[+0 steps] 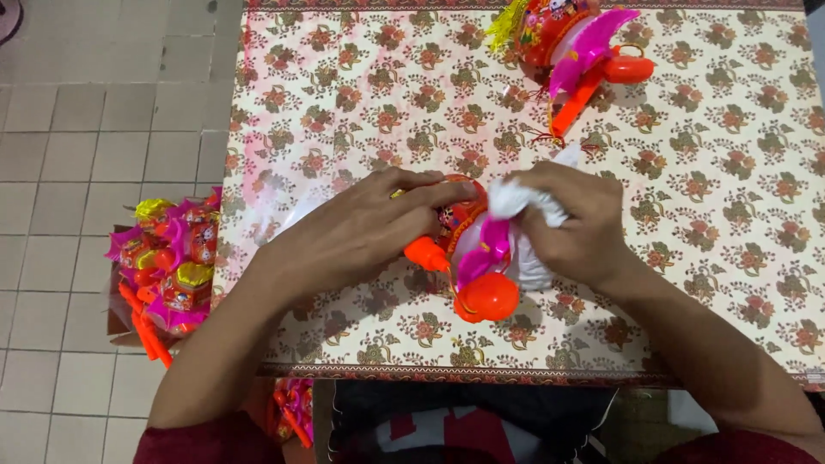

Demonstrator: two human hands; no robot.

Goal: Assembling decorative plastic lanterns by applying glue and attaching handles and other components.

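Centre of frame: a red and orange toy lantern [464, 258] with a pink trim is held on the worktop [713, 172], which is covered by a floral cloth. The left hand [369, 228] is laid over the lantern's left side, its grip closed on the toy with fingers stretched across the top. The right hand [580, 223] is closed round a crumpled white cloth [524, 202], pressed against the lantern's right side. A second lantern [576, 43] is seen at the upper centre, well apart. A box of similar toys [168, 266] is noted on the tiled floor [86, 129] at left.
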